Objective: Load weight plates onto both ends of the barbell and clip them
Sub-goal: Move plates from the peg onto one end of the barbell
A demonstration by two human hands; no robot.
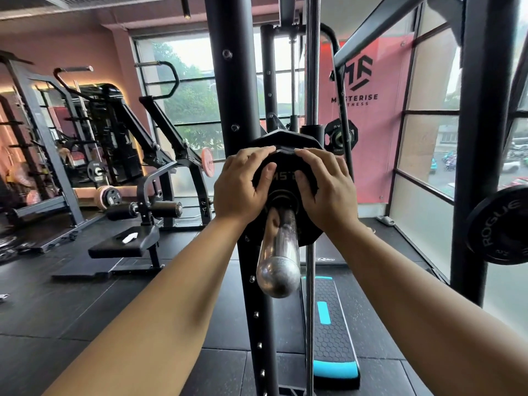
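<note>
Left hand [243,185] and right hand [328,188], fingers nearly straight, press the plate [285,171] at centre frame; the plate sits on the bar [281,250].

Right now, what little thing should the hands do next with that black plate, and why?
Probably push the black plate along the barbell sleeve until it sits tight against the plate behind it. The left hand and right hand lie flat on its face, and no clip shows on the sleeve yet.
</note>
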